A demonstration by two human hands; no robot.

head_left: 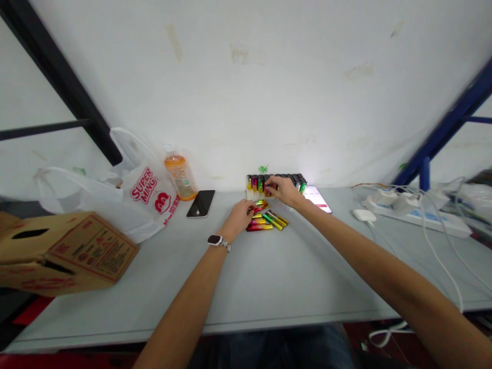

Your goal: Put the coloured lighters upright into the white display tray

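Observation:
Slim shiny tubes (260,227) in red, gold and green lie in a loose pile on the grey table; their exact kind is too small to tell. Behind them, similar tubes (254,183) with dark tops stand upright in rows in a pale holder (251,195). My left hand (243,212), a watch (218,240) on its wrist, has its fingers closed at the pile's left edge, at a red tube. At the front of the rows, my right hand (283,189) pinches a reddish tube, partly hidden by the fingers.
A dark phone (201,203) and an orange drink bottle (180,177) are left of the pile, with a white plastic bag (142,200) and a cardboard box (77,251) beyond. A lit phone (317,199), charger (364,215) and power strip (418,212) with cables lie right.

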